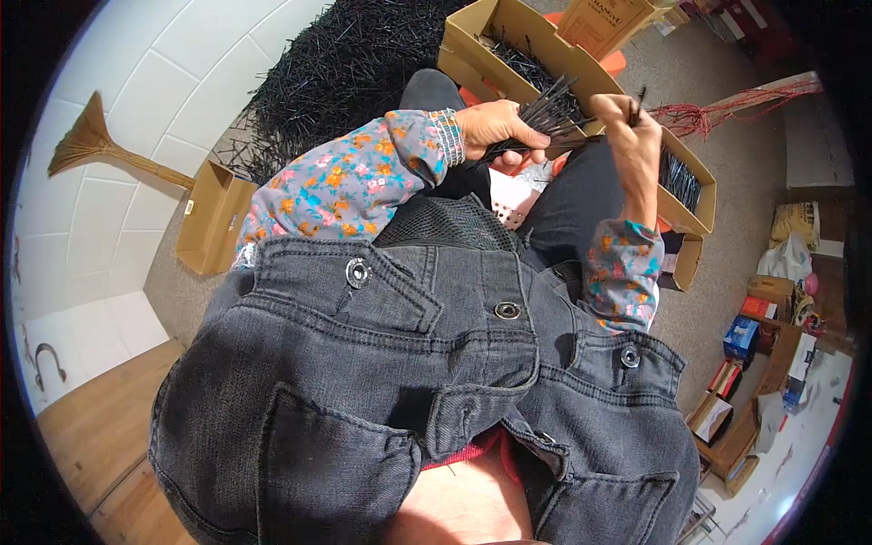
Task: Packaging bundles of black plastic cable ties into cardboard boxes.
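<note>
My left hand (495, 127), at the upper middle, is closed around a bundle of thin black strips (550, 111) that fan out toward the right. Just right of it, my right hand (629, 132) is raised with its fingers curled in. A short dark strip (639, 98) pokes out above those fingers, and motion blurs the details. Beneath both hands are my dark trouser legs and a pale, hole-dotted piece (510, 202). Behind the bundle stands a long cardboard box (465, 62) with more black strips inside.
A large heap of black strips (336, 82) lies at the far left. A straw broom (91, 141) leans by an open carton (207, 222). On the right are another strip-filled box (701, 213), red wires (699, 118) and a wooden shelf (758, 413) with small boxes.
</note>
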A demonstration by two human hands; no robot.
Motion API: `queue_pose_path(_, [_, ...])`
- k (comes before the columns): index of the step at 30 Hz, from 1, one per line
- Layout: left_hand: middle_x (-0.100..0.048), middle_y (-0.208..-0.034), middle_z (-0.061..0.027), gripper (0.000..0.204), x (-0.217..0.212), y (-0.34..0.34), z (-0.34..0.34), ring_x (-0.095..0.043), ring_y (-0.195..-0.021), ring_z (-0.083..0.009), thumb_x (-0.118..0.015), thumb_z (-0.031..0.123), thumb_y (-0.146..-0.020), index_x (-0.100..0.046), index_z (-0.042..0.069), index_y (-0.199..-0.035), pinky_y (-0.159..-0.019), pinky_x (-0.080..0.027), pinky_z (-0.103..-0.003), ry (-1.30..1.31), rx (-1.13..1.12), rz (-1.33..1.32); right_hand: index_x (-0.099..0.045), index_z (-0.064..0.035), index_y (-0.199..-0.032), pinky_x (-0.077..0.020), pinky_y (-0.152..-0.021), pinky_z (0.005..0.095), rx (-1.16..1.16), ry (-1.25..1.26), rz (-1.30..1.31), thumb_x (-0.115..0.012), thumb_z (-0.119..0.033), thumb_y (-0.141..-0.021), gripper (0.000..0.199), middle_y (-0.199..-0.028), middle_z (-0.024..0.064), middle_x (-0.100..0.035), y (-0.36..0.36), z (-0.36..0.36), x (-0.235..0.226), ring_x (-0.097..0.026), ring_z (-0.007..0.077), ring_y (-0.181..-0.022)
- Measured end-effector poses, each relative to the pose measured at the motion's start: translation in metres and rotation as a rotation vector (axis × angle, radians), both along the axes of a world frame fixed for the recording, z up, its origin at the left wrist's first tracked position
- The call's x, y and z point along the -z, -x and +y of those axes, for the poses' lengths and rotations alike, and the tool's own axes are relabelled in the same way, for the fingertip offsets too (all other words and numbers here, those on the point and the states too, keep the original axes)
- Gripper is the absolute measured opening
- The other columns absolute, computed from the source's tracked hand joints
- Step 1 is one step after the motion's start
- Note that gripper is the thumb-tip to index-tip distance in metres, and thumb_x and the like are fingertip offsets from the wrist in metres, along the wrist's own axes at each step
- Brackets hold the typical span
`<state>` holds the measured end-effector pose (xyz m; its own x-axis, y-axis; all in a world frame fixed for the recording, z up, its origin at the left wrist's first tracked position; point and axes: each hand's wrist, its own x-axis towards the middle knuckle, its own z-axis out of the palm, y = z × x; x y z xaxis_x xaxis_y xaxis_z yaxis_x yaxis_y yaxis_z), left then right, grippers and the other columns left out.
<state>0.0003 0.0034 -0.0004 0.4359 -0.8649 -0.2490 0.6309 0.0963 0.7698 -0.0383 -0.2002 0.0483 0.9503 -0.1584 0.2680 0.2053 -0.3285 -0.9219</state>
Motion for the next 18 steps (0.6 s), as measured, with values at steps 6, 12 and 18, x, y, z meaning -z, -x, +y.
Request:
queue_pose_path(6, [-0.056,-0.058,-0.0056,0.019,0.001,0.0,0.001,-0.046,-0.038,-0.0071,-0.063,0.016,-0.081,-0.059,-0.001,-0.074,-0.033,-0.034,-0.02,-0.103,0.011,-0.076,-0.066,-0.001,-0.085,-0.0412,-0.052,0.0214,-0.157,0.161,0.165,-0.069,-0.019,-0.075,0.021,-0.069,0.0002,-0.06,-0.01,0.016,0.012,-0.051,0.006,-0.058])
queue_pose_path(12, [-0.054,-0.055,-0.004,0.018,0.002,0.001,0.0,-0.046,-0.038,-0.0069,-0.063,0.016,-0.081,-0.059,0.0,-0.074,-0.033,-0.034,-0.021,-0.117,0.005,-0.146,-0.066,-0.0024,-0.079,-0.041,-0.052,0.0206,-0.171,-0.016,0.306,-0.067,-0.016,-0.076,0.014,-0.068,-0.0013,-0.06,-0.002,0.013,0.003,-0.05,0.0048,-0.057])
queue_pose_path(18, [-0.055,-0.056,-0.0042,0.018,0.004,-0.002,0.001,-0.047,-0.039,-0.0068,-0.064,0.015,-0.08,-0.059,0.0,-0.074,-0.033,-0.034,-0.02,-0.047,0.054,-0.092,-0.061,-0.0054,-0.072,-0.0372,-0.047,0.0193,-0.102,-0.163,0.269,-0.063,-0.013,-0.079,0.011,-0.064,-0.0017,-0.055,-0.004,0.004,0.009,-0.049,0.0052,-0.054])
